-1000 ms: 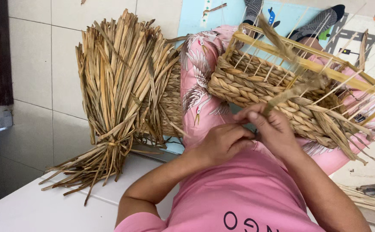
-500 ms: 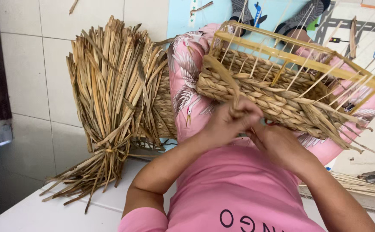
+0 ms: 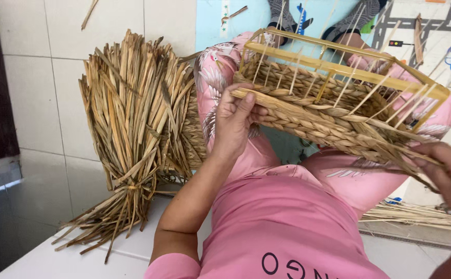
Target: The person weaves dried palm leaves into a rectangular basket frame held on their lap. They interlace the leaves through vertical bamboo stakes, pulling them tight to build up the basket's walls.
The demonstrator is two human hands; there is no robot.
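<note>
A half-woven straw basket (image 3: 318, 111) on a yellow wooden frame (image 3: 339, 64) rests across my lap, tilted. My left hand (image 3: 234, 121) grips the basket's near left corner, thumb on the braided rim. My right hand (image 3: 448, 173) is at the right edge, fingers closed on loose dried straw strands (image 3: 401, 150) that trail from the basket's right end. I wear a pink shirt and pink patterned trousers.
A tied bundle of dried straw leaves (image 3: 132, 134) lies on the white tiled floor to my left. More loose strands (image 3: 416, 214) lie on the floor at the right. A colourful play mat (image 3: 432, 26) covers the floor beyond my feet.
Both hands were together at the basket's near middle. My left hand has gone to the left corner, and my right hand has drawn the strands out to the right.
</note>
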